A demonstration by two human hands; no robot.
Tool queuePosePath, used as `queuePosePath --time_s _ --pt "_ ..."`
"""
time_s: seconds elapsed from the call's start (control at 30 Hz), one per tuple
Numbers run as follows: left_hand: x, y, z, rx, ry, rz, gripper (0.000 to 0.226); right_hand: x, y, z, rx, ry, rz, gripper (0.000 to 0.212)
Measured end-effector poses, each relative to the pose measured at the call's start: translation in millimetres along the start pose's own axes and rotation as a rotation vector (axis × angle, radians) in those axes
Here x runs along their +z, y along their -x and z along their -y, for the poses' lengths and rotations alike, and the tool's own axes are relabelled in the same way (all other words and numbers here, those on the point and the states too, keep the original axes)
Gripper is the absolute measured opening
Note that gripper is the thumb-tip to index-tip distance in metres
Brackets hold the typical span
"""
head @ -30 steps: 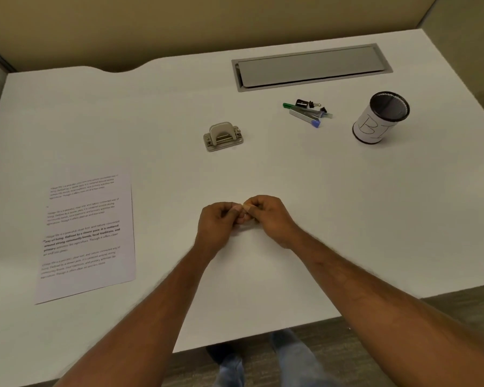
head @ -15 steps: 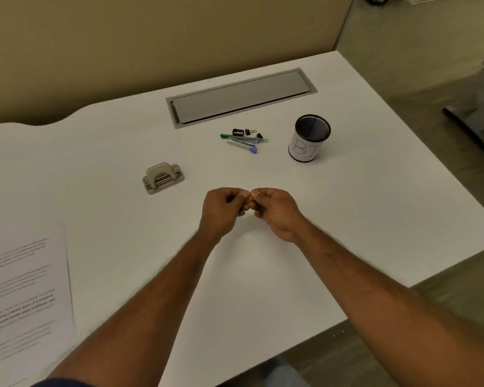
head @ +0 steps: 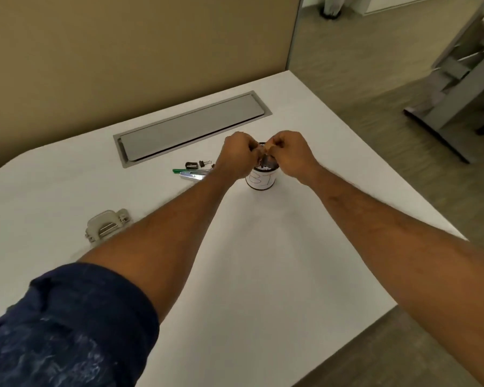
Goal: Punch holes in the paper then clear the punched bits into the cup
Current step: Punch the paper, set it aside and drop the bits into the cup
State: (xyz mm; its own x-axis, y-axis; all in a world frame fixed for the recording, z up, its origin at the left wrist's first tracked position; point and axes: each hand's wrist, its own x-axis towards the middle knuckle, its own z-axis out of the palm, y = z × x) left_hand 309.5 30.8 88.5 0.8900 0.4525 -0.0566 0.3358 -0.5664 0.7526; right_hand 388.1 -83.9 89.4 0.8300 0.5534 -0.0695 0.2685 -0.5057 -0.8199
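Both hands, previously together over bare desk, now meet above the cup (head: 261,178). The left hand (head: 236,156) and right hand (head: 288,153) are curled, fingertips pinched; whatever they pinch is hidden. White bits, apparently punchings, show inside the cup; clearing seems under way.

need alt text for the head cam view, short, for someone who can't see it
Two bare hands, left hand and right hand, meet fingertip to fingertip above a small white-labelled black mesh cup holding white paper bits, on a white desk. A grey metal hole punch sits to the left; green and blue pens and black binder clips lie beside the cup.
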Motion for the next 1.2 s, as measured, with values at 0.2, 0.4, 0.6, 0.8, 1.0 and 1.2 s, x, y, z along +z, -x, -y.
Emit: queuePosePath --time_s 0.2,0.4,0.6,0.8,1.0,1.2 --pt "6.2 -26.5 1.2 0.096 -0.474 0.197 0.013 -7.8 -27.1 -5.3 -0.228 0.544 0.188 0.024" --pt "6.3 -38.5 5.2 0.215 -0.575 0.163 0.030 -14.6 -35.4 -1.1 -0.259 0.710 0.196 0.027" --pt "4.3 -45.3 2.6 0.231 -0.650 0.076 0.018 -16.1 -39.1 4.6 -0.268 0.769 0.203 0.024" --pt "-4.6 -45.6 2.6 0.312 -0.683 0.206 0.045 -20.9 -41.3 6.9 -0.302 0.790 0.236 0.030" --pt "-4.8 -42.1 -1.6 0.272 -0.734 0.056 0.024 -22.1 -40.9 10.2 -0.293 0.767 0.165 0.017" --pt "-7.6 -36.3 7.7 0.315 -0.702 0.257 0.039 -23.0 -38.0 5.2 -0.266 0.738 0.355 0.049"
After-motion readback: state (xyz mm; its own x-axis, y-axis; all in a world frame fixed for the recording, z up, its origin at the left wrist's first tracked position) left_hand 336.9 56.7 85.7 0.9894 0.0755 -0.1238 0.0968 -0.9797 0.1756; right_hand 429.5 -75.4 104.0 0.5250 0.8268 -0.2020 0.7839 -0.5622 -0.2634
